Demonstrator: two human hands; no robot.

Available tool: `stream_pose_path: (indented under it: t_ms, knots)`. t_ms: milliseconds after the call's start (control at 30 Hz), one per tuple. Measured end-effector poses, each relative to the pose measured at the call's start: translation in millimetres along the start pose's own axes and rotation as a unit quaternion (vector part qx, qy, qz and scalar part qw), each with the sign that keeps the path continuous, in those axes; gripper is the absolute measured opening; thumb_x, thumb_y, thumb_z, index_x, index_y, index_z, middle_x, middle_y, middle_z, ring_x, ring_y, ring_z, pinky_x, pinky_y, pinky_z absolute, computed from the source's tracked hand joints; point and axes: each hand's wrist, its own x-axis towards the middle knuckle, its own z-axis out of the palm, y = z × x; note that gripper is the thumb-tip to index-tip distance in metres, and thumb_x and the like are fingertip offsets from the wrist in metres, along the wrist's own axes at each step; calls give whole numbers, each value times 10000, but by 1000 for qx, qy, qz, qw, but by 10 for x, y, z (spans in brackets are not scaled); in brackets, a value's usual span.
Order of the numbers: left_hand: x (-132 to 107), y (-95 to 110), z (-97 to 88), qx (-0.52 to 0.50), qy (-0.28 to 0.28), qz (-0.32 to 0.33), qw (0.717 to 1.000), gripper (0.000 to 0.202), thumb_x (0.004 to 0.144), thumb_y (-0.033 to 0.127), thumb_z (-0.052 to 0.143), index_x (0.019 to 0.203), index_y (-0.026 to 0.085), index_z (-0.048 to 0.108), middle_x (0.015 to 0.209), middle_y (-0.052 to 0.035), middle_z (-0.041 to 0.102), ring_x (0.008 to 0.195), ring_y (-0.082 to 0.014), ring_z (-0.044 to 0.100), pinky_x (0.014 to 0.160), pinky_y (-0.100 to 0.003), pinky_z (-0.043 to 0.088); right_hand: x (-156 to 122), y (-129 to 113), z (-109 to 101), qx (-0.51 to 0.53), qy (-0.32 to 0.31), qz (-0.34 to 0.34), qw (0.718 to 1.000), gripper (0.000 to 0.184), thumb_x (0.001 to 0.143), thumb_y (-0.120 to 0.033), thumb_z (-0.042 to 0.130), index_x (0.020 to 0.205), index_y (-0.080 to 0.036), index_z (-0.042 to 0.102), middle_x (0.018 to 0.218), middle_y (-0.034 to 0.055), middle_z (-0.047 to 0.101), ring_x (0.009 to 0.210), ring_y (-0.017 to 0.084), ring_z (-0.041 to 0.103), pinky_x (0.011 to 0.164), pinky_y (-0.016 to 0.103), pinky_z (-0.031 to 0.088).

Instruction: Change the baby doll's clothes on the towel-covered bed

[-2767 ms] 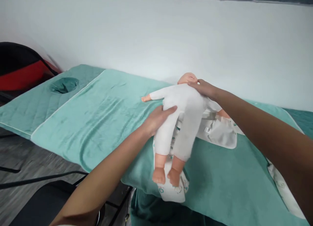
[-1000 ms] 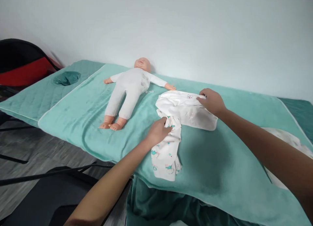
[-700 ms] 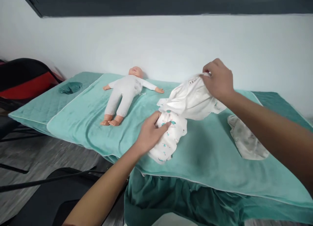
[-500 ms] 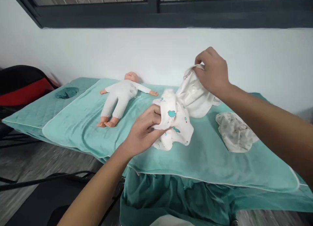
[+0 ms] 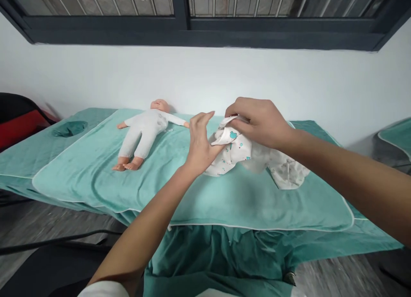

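A white baby garment (image 5: 239, 148) with small teal prints hangs bunched over the bed in front of me. My right hand (image 5: 257, 119) pinches its upper edge between thumb and fingers. On the garment's left side is my left hand (image 5: 201, 145), fingers stretched upward and apart from the thumb, whose tip touches the cloth edge. Just right of it lies a crumpled white patterned cloth (image 5: 290, 173), partly behind the garment and my right forearm. A baby doll (image 5: 146, 126) in a white suit lies on its back to the left, arms spread.
The bed's teal cover (image 5: 112, 183) runs across the view, with a face hole (image 5: 69, 129) at its left end. A black and red chair (image 5: 19, 126) stands at far left. Behind are a white wall (image 5: 128, 76) and a dark window frame (image 5: 112, 31).
My right hand has come down and left to the printed part of the garment. My left hand has loosened its grip and spread its fingers. The view has shifted slightly right.
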Motion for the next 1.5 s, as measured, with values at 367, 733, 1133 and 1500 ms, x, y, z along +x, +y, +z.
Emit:
stream_pose_path:
  t_ms: [367,733,1133,1500]
  knots:
    - [41,-56,32,155,-182,-75,968,189,880,369,604,844,215,501,790,4,610,722,-177,539,625,-288,291,-420,247,-124,-129,-30,-43,990,320,1011,-350,420,878,-196,666,784,7,655,657,129,527,565,268,194]
    - [164,67,134,71,17,-165,984,182,846,169,549,788,225,386,680,45,469,633,-136,437,615,-269,283,-515,383,333,145,-207,227,940,553,857,-426,704,1335,-201,542,1154,96,672,979,256,640,776,349,492]
    - [119,259,28,-159,-136,-152,966,193,938,321,552,1072,217,643,1113,-39,679,1028,-171,644,888,-294,512,-459,72,939,642,-16,275,715,418,747,-356,780,1099,-185,633,1043,39,700,938,197,650,824,314,524]
    - [-754,-380,381,-320,-191,-484,792,847,818,582,718,1476,228,317,1459,-180,494,1189,-284,625,1016,-454,514,-505,208,1146,693,18,386,609,477,611,-306,821,1008,-204,578,782,-17,659,646,154,600,622,288,493]
